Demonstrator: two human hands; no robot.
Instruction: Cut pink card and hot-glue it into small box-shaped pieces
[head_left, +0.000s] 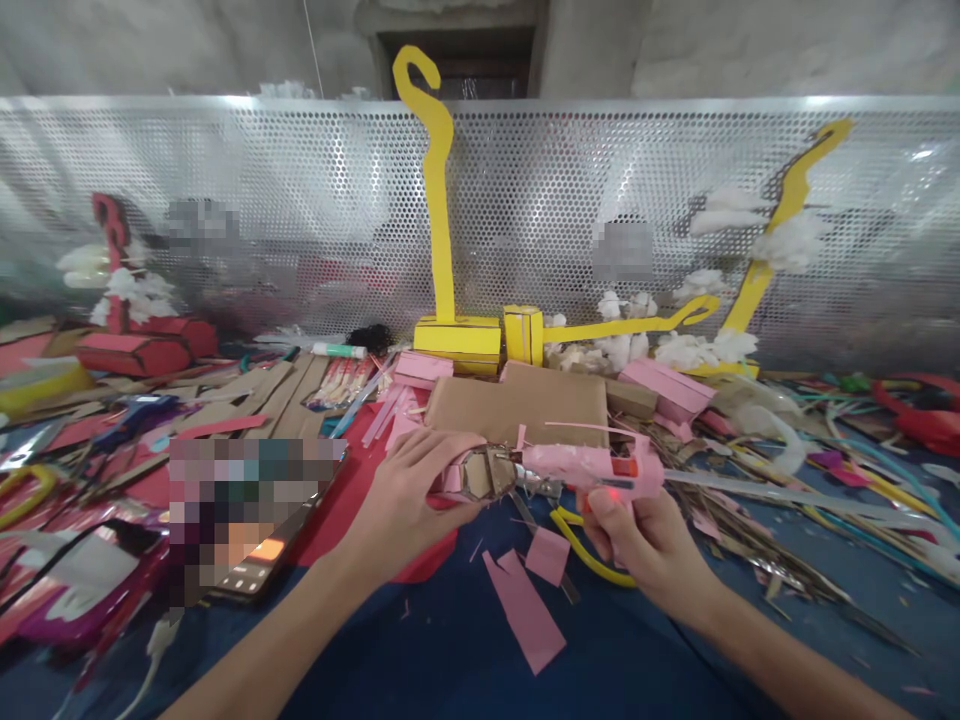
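My left hand [424, 480] is closed around a small cardboard box piece [486, 474] with pink paper on its side, its open brown end turned to the right. A pink hot glue gun [570, 464] is gripped in my right hand [637, 540], the thumb beside a glowing red light. Its nozzle points left and lies right at the cardboard end; whether they touch I cannot tell. From the back of the gun a long clear glue stick [787, 492] runs off to the right. Below the gun are yellow-handled scissors [589, 548], partly hidden, and pink paper scraps [525, 610].
A brown cardboard sheet [517, 405] lies behind my hands. Beyond it stand a yellow hook-necked shape [439, 220] and a yellow box [523, 335]. A phone [255, 560] rests at left on red paper [337, 520]. Cardboard strips [787, 560] litter the right.
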